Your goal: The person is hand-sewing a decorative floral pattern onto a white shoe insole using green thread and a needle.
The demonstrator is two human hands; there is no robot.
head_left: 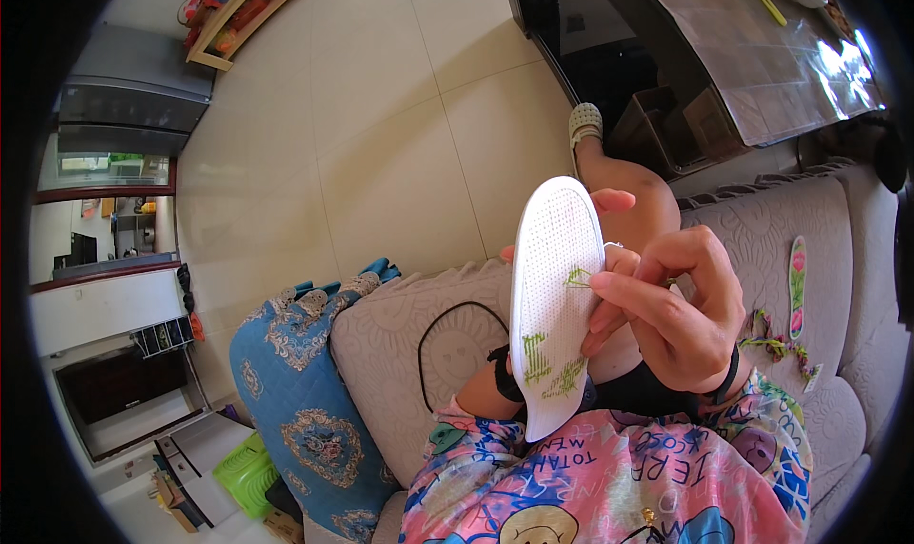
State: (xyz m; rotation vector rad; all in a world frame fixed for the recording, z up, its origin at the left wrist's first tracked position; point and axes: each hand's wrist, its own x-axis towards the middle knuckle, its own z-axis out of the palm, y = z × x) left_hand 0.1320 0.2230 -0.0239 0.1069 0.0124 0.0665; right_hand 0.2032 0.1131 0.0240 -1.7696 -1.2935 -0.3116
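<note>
A white mesh insole [560,273] is held up in front of me, tilted, with its rounded end away from me. Green stitches [550,369] mark its lower half, and a small green patch [577,278] sits near its right edge. My left hand [620,260] grips the insole from behind; most of the palm is hidden by it. At the right edge, my right hand [682,305] has its fingers bent around green thread [670,283]. One of its fingertips touches the thread loop beside the small patch. Whether a needle is in those fingers cannot be made out.
On the sofa [775,223] to the right lie a finished-looking floral insole [797,287] and a bundle of coloured thread [775,344]. A blue patterned cover [307,401] drapes the left side. A table [757,58] at upper right holds a yellow-green tool [767,5].
</note>
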